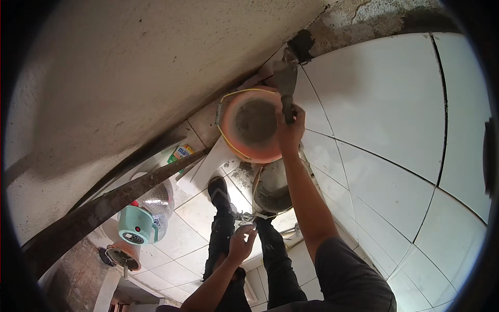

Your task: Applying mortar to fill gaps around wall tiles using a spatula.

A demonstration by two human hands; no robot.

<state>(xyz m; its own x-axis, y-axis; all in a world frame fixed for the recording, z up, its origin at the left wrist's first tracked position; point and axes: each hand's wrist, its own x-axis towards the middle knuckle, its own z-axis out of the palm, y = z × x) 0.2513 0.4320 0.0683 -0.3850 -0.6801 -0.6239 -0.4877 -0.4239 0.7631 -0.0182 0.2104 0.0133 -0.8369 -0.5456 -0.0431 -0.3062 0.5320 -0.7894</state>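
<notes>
The plastered wall (125, 93) rises toward ten o'clock in my view, and the white tiled wall (384, 114) spreads toward three o'clock. Between them, below, lies the tiled floor (182, 244). A long dark pole (130, 195) slants up from eight o'clock, its upper end near the orange bucket (236, 143). That bucket sits at twelve o'clock in my view, its yellow handle lying along the rim and grey material in its bottom. Just beside it, at six o'clock from it, stands a second bucket (270, 174), also with grey material inside.

My right hand (291, 127) overlaps the orange bucket's edge, the bucket being at nine o'clock from it; I cannot tell whether the two touch. The second bucket is at seven o'clock from the same hand, and a teal container (134, 223) stands well apart at eight o'clock.

My left hand (241, 244) is at seven o'clock from the right one, low in front of my legs. Its fingers are bent with the thumb near them; I cannot tell whether anything is pinched there.

In my right hand the fingers are wrapped around the handle of a grey scraper (285, 78). Its broad blade points to twelve o'clock, beyond my knuckles and near the corner where the walls meet. A small green-and-yellow packet (180, 154) lies between eight and nine o'clock from that hand, beside the pole.
</notes>
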